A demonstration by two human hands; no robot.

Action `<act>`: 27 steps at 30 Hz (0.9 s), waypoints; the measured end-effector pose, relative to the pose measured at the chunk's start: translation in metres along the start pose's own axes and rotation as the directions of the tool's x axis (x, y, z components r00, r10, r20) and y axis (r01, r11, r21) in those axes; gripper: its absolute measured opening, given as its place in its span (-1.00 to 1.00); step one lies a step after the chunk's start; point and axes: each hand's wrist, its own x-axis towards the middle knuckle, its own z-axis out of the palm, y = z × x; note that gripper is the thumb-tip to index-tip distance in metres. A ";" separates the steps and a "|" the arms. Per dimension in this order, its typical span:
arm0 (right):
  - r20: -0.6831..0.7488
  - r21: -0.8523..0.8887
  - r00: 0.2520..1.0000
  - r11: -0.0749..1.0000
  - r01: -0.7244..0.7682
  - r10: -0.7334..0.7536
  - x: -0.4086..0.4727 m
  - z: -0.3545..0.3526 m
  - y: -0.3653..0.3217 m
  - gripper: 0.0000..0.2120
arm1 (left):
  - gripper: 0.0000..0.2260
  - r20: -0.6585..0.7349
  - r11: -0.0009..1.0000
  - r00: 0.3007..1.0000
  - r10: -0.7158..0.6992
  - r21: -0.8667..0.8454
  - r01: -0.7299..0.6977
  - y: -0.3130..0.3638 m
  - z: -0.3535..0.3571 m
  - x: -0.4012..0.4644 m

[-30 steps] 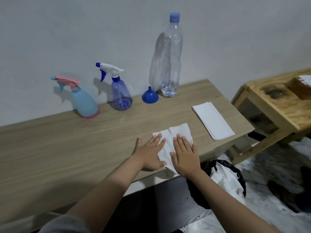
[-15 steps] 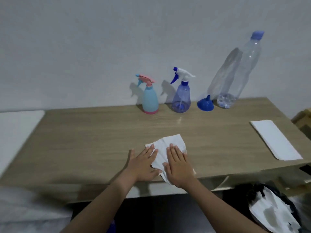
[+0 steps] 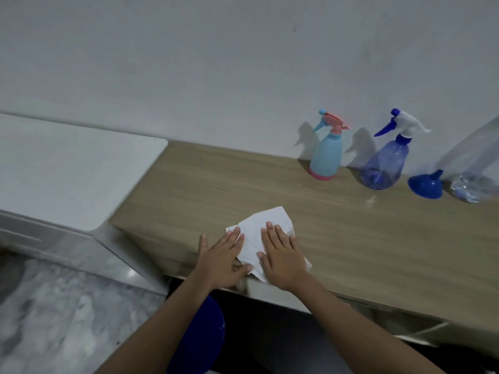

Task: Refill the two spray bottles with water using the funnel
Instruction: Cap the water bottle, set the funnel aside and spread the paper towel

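Dim, bluish light; soft bottle shadows; wide-angle bending at edges.

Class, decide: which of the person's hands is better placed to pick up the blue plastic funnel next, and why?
Probably the right hand. Both hands lie flat on the white paper towel, but the blue plastic funnel stands far to the right by the wall, so the left hand would have to cross over.

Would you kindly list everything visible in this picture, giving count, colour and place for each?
Spray bottle: one, light blue with pink trigger, by the wall.
Spray bottle: one, clear blue with white and blue trigger, right of the first.
Funnel: one, dark blue, mouth down, right of the bottles.
Water bottle: one, clear, at the right edge, partly cut off.
Paper towel: one, white, at the table's near edge.
Table: one, light wood.
White surface: one, left of the table.
Blue object: one, below the table edge, unclear what.
Left hand: flat, partly on the towel.
Right hand: flat on the towel.
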 end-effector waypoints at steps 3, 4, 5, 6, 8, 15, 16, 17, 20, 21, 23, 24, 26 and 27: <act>-0.002 0.009 0.996 0.996 0.084 -0.084 0.000 0.006 -0.013 -0.32 | -0.12 -0.061 0.999 0.997 -0.037 -0.029 0.035 -0.006 0.005 -0.018; -0.008 0.016 0.993 0.993 0.114 -0.114 -0.001 0.009 -0.018 -0.35 | -0.13 -0.114 0.997 0.992 -0.049 -0.057 0.043 -0.006 0.009 -0.023; -0.013 0.022 0.990 0.990 0.142 -0.142 -0.003 0.010 -0.023 -0.38 | -0.17 -0.197 0.996 0.979 -0.054 -0.075 0.040 -0.005 0.011 -0.029; -0.018 0.029 0.986 0.986 0.167 -0.166 -0.006 0.012 -0.026 -0.42 | -0.27 -0.290 0.994 0.955 -0.061 -0.100 0.033 -0.003 0.014 -0.034; -0.067 0.068 0.972 0.971 0.228 -0.223 -0.009 0.016 -0.029 -0.48 | -0.47 -0.349 0.970 0.928 -0.130 -0.237 0.047 0.001 0.019 -0.045; -0.212 0.550 0.971 0.809 0.209 -0.107 -0.023 -0.008 -0.016 -0.69 | -0.53 -0.335 0.838 0.913 -0.234 -0.545 0.015 0.034 0.021 -0.057; -0.243 0.597 0.968 0.776 0.205 -0.068 -0.027 -0.013 -0.013 -0.70 | -0.55 -0.343 0.825 0.912 -0.225 -0.566 -0.009 0.040 0.020 -0.053; -0.275 0.641 0.961 0.740 0.204 -0.026 -0.033 -0.017 -0.007 -0.72 | -0.58 -0.370 0.810 0.906 -0.207 -0.584 -0.054 0.049 0.019 -0.048; -0.350 0.750 0.928 0.632 0.195 0.129 -0.053 -0.039 0.015 -0.79 | -0.64 -0.487 0.763 0.850 -0.203 -0.622 -0.174 0.085 0.009 -0.034; -0.375 0.768 0.908 0.610 0.193 0.185 -0.061 -0.047 0.025 -0.80 | -0.65 -0.491 0.756 0.850 -0.191 -0.626 -0.192 0.099 0.003 -0.029; -0.418 0.779 0.862 0.601 0.178 0.287 -0.079 -0.062 0.049 -0.82 | -0.73 -0.469 0.767 0.870 -0.151 -0.611 -0.197 0.131 -0.007 -0.016; -0.432 0.778 0.837 0.608 0.159 0.334 -0.088 -0.070 0.063 -0.86 | -0.78 -0.450 0.776 0.883 -0.135 -0.602 -0.188 0.148 -0.012 -0.010; -0.442 0.773 0.788 0.627 0.094 0.427 -0.111 -0.081 0.094 -0.93 | -0.86 -0.422 0.791 0.901 -0.100 -0.583 -0.185 0.183 -0.020 -0.001; -0.454 0.761 0.756 0.647 0.054 0.471 -0.125 -0.083 0.110 -0.94 | -0.90 -0.410 0.792 0.909 -0.078 -0.580 -0.193 0.202 -0.024 0.002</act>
